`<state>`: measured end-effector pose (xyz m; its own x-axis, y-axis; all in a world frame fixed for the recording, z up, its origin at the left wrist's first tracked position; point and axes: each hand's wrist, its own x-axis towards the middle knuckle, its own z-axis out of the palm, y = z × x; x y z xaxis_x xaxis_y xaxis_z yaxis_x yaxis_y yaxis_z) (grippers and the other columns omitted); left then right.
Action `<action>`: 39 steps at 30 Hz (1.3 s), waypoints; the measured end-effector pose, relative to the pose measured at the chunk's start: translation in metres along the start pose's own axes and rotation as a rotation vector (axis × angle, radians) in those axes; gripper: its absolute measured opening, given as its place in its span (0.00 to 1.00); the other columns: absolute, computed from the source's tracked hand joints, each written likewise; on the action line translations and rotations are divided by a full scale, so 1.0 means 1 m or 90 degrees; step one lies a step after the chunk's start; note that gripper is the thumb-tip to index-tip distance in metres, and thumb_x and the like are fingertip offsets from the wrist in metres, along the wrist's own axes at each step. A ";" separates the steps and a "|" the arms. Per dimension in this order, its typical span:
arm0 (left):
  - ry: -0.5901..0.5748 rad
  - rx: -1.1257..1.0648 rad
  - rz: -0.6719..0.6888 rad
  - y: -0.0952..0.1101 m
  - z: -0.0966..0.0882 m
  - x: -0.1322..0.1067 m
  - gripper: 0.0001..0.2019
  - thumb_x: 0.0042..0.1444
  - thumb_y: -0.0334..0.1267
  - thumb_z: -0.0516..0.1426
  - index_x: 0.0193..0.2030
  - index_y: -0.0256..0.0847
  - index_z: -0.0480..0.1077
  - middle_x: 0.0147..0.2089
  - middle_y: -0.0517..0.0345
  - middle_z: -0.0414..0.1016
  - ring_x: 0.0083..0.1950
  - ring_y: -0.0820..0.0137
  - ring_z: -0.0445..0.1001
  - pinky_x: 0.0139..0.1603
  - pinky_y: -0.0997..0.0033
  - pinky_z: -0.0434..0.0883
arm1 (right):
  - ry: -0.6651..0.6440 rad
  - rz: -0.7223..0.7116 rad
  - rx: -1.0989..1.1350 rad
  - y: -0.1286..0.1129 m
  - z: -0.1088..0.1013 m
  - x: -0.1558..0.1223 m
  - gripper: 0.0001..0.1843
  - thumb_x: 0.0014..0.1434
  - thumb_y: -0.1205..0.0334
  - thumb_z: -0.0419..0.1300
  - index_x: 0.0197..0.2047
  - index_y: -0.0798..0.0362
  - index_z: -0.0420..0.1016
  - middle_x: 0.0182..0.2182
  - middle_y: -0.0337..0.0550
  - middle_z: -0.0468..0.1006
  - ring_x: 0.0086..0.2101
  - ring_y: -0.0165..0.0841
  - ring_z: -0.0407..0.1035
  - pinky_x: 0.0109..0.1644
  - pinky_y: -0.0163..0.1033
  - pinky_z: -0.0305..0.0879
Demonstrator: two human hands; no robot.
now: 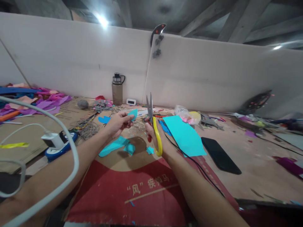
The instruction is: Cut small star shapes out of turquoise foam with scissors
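Between the thumb and fingers of my left hand [119, 123] is a small turquoise piece of paper [134, 114] with a pointed tip. My right hand [153, 134] grips scissors [158, 138] with yellow and red handles. Their blades point up and stand slightly apart, to the right of the held piece and not touching it. Below my hands, turquoise scraps [115, 146] and a small jagged cutout [150, 150] lie on red and brown cardboard [106, 195]. A larger turquoise sheet [187, 135] lies right of my right hand.
A black phone [221, 155] lies at right, near a dark cable. A bottle [117, 90] and small white clock [131, 101] stand before the white partition [71, 60]. At left are a white charger [53, 140], a thick pale cable [75, 157] and coloured scraps [44, 105].
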<state>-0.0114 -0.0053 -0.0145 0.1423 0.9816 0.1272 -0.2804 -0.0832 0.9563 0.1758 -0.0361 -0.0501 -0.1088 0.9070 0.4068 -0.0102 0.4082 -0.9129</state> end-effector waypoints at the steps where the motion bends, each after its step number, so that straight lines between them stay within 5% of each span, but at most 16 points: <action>1: 0.004 -0.011 -0.005 0.001 0.000 0.000 0.18 0.39 0.39 0.75 0.28 0.36 0.71 0.25 0.60 0.74 0.23 0.77 0.70 0.23 0.78 0.64 | -0.004 0.003 -0.010 -0.001 0.001 -0.002 0.23 0.61 0.40 0.63 0.48 0.50 0.70 0.28 0.35 0.65 0.23 0.29 0.60 0.21 0.34 0.56; 11: 0.007 -0.115 0.017 0.002 0.012 -0.008 0.08 0.47 0.32 0.66 0.29 0.36 0.71 0.29 0.57 0.78 0.28 0.77 0.73 0.28 0.78 0.67 | -0.063 0.043 -0.036 -0.012 0.009 -0.015 0.21 0.61 0.40 0.63 0.44 0.49 0.71 0.27 0.37 0.68 0.24 0.32 0.63 0.24 0.36 0.61; 23: 0.183 -0.121 0.025 0.004 0.008 -0.003 0.06 0.54 0.25 0.63 0.32 0.36 0.69 0.30 0.58 0.78 0.25 0.80 0.74 0.26 0.82 0.68 | 0.006 -0.033 0.000 0.002 0.008 -0.009 0.26 0.64 0.39 0.61 0.53 0.50 0.68 0.31 0.37 0.70 0.27 0.30 0.64 0.27 0.34 0.63; 32: 0.145 -0.088 -0.032 -0.008 0.015 -0.006 0.04 0.51 0.25 0.63 0.29 0.34 0.73 0.27 0.57 0.77 0.26 0.76 0.74 0.25 0.80 0.67 | 0.009 -0.030 -0.067 -0.001 0.001 -0.002 0.28 0.63 0.36 0.60 0.52 0.52 0.71 0.31 0.38 0.72 0.28 0.30 0.64 0.31 0.35 0.63; 39: 0.066 -0.172 0.044 -0.010 0.018 -0.006 0.10 0.45 0.26 0.68 0.25 0.35 0.70 0.24 0.61 0.71 0.26 0.76 0.70 0.28 0.77 0.68 | -0.051 0.003 -0.113 -0.009 0.002 -0.007 0.26 0.63 0.35 0.58 0.45 0.52 0.73 0.28 0.38 0.70 0.26 0.32 0.64 0.30 0.37 0.64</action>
<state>0.0073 -0.0137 -0.0198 0.0200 0.9887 0.1487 -0.5299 -0.1156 0.8401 0.1751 -0.0461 -0.0446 -0.1877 0.9006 0.3921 0.1646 0.4223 -0.8914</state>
